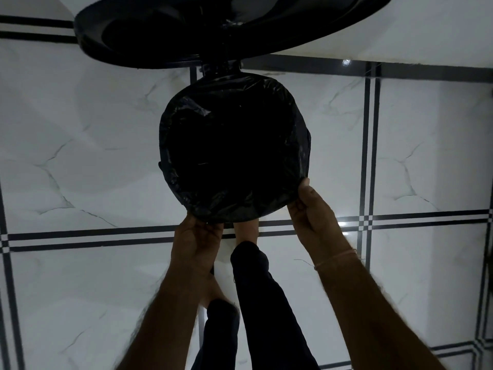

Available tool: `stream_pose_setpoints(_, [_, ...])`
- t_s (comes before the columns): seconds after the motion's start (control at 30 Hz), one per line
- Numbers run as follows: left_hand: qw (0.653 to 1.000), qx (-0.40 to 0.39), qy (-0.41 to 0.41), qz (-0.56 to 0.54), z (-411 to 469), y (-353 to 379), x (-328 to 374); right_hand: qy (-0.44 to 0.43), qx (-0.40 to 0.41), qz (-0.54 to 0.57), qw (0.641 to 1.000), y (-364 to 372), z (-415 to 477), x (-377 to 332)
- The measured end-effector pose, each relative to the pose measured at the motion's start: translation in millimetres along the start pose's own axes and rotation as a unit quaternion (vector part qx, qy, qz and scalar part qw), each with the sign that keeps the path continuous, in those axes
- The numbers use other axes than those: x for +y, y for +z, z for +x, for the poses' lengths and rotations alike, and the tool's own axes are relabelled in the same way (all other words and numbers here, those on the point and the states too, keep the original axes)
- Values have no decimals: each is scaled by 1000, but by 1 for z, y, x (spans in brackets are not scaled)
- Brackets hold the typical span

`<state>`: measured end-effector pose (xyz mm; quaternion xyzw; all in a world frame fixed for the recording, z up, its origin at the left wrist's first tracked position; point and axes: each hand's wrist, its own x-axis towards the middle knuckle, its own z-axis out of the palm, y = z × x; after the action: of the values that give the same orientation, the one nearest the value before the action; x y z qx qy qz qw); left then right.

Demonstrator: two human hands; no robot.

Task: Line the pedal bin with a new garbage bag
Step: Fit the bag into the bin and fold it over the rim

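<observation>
A round black pedal bin stands on the tiled floor, seen from straight above, with its lid [186,30] raised at the top of the view. A glossy black garbage bag [298,134] is folded over the bin's rim all the way round; the inside is dark. My left hand [197,236] grips the bag's edge at the near-left rim. My right hand [309,209] pinches the bag's edge at the near-right rim. A bare foot [246,231] reaches under the bin's near side; the pedal is hidden.
White marble-look floor tiles [93,156] with dark double border lines surround the bin. My legs in dark trousers [258,303] stand just behind the bin. A white wall base runs along the top right.
</observation>
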<state>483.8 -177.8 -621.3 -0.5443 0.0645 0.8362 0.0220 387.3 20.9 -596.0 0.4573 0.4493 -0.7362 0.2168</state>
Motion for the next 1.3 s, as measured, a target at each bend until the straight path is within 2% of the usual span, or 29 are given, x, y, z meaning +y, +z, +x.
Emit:
stream_pose_setpoints(0.1, [998, 3, 17, -56, 2, -3, -3, 59, 11, 47, 997, 6, 4, 0])
stream_pose_setpoints(0.27, [995, -8, -36, -88, -14, 11, -25, 49, 38, 92, 994, 12, -3, 19])
stream_pose_setpoints(0.37, [995, -1, -19, -96, -19, 17, -37, 79, 40, 102, 991, 14, -14, 30])
stream_pose_setpoints(0.5, [998, 19, -15, -50, -12, 11, -32, 143, 48, 84, 985, 16, -16, 28])
stream_pose_setpoints(0.6, [999, 37, 1, -25, -8, 9, -11, 111, 61, 62, 990, 18, -9, 10])
stream_pose_setpoints(0.73, [998, 39, 38, 42, -1, 18, 34, 37, 29, -18, 999, 27, 4, -26])
stream_pose_setpoints(0.9, [990, 63, 10, 127, 5, 33, 53, 82, 29, -17, 996, 30, 17, -37])
stream_pose_setpoints(1.0, [976, 104, 64, 182, 9, 26, 61, 5, 64, -120, 991, 28, 17, -36])
stream_pose_setpoints(1.1, [937, 167, 188, 242, 9, 41, 71, -148, 109, -227, 956, 42, 19, -43])
stream_pose_setpoints(1.2, [908, 92, 238, 331, 18, 78, 85, -252, 105, -318, 908, 76, 26, -56])
stream_pose_setpoints(1.3, [867, 46, 272, 416, 37, 106, 99, -271, 105, -426, 857, 105, 51, -71])
